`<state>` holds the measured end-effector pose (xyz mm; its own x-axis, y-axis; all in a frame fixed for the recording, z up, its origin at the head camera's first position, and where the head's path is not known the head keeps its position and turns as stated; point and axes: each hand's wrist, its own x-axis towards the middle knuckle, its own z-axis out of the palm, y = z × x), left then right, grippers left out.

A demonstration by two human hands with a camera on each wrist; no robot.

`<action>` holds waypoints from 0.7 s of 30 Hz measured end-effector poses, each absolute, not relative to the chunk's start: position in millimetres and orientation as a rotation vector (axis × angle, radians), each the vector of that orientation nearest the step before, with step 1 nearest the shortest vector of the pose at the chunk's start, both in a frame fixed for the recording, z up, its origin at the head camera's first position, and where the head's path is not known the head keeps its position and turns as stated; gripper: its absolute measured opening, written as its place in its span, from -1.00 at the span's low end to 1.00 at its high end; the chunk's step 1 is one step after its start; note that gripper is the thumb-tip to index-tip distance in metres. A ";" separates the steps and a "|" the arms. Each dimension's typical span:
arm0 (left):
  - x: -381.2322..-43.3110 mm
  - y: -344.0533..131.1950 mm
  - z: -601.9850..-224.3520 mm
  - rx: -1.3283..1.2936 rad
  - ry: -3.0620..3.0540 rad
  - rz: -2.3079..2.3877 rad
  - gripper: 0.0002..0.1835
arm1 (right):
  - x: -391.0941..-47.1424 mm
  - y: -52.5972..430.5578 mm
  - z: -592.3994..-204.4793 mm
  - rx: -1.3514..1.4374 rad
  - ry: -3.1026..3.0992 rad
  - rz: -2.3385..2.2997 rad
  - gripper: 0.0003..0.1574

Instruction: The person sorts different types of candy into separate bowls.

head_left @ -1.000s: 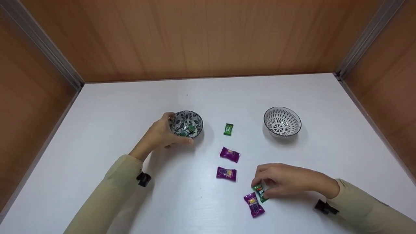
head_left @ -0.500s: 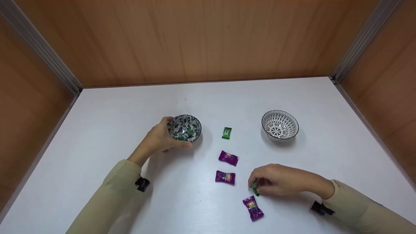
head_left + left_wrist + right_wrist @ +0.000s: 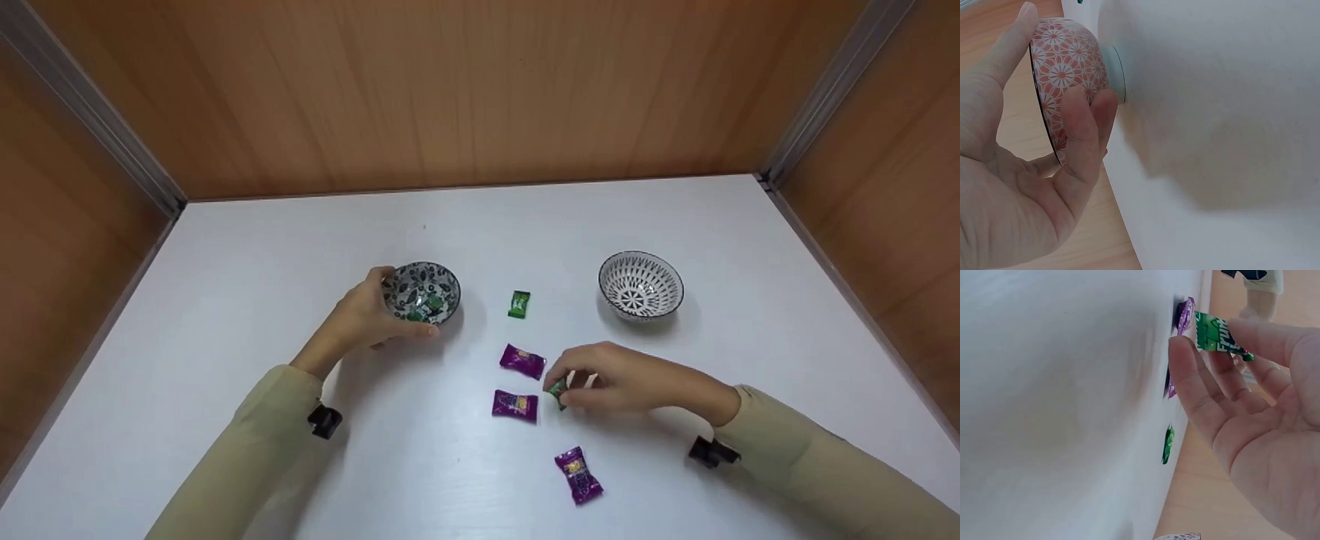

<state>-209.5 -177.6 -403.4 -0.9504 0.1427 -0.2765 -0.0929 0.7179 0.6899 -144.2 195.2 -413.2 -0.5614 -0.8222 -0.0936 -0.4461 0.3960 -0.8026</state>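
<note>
My left hand [image 3: 367,311] holds a small bowl [image 3: 442,281] by its left side, thumb on the near rim and fingers round the far side. Black leaf patterns line its inside, where green-wrapped candies [image 3: 429,302] lie; the left wrist view shows a pink flowered outside [image 3: 1067,62]. Between thumb and fingertips, my right hand [image 3: 622,379] pinches a green-wrapped candy [image 3: 1213,331], lifted off the table. Just left of that hand lie two purple-wrapped candies, an upper one [image 3: 523,361] and a lower one [image 3: 514,406].
A third purple-wrapped candy [image 3: 578,475] lies nearer the front. Another green-wrapped candy [image 3: 519,304] is on the white table [image 3: 420,480], right of the held bowl. A second bowl with black dashes [image 3: 641,285] stands at the right. Wooden panels [image 3: 465,90] enclose the back and sides.
My right hand has picked the green-wrapped candy up from beside the front purple one and carried it up and left. The left hand keeps its hold on the bowl.
</note>
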 end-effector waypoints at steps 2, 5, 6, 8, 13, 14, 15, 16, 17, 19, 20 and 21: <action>-209.0 -178.7 -403.2 0.041 2.615 1.071 0.46 | -151.0 188.6 -411.3 -1.058 2.176 -1.077 -0.68; -208.9 -178.3 -403.2 0.057 2.630 1.064 0.47 | -161.4 177.2 -406.7 -1.019 2.156 -1.164 -0.64; -209.1 -177.9 -403.3 0.064 2.633 1.070 0.46 | -164.8 173.2 -404.5 -1.006 2.147 -1.192 -0.63; -211.7 -176.2 -402.2 0.075 2.635 1.073 0.46 | -172.9 165.6 -400.0 -0.990 2.133 -1.247 -0.63; -214.5 -173.0 -400.5 0.082 2.637 1.057 0.45 | -194.1 144.6 -390.4 -0.831 2.036 -1.415 -0.64; -214.2 -173.1 -400.6 0.075 2.634 1.055 0.44 | -198.6 139.3 -389.1 -0.795 2.015 -1.451 -0.63; -213.5 -173.4 -400.6 0.070 2.633 1.050 0.44 | -203.0 133.5 -388.0 -0.762 2.001 -1.483 -0.62; -212.7 -173.9 -400.5 0.064 2.633 1.045 0.44 | -207.1 127.5 -387.0 -0.737 1.993 -1.509 -0.60; -211.7 -174.5 -400.6 0.059 2.630 1.046 0.44 | -211.1 121.2 -386.3 -0.727 1.989 -1.528 -0.59; -209.7 -176.1 -400.5 0.057 2.631 1.038 0.44 | -218.1 108.5 -385.5 -0.719 2.018 -1.530 -0.57; -208.9 -176.7 -400.4 0.054 2.628 1.039 0.44 | -221.1 102.2 -385.1 -0.716 2.031 -1.527 -0.56; -207.9 -177.4 -399.8 0.054 2.629 1.036 0.45 | -223.6 96.5 -384.6 -0.709 2.044 -1.521 -0.54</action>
<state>-207.9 -177.4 -399.8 -0.9500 0.1481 -0.2750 -0.0792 0.7373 0.6709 -223.6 96.5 -384.6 -0.7440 -0.6635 -0.0787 -0.1151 0.2434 -0.9631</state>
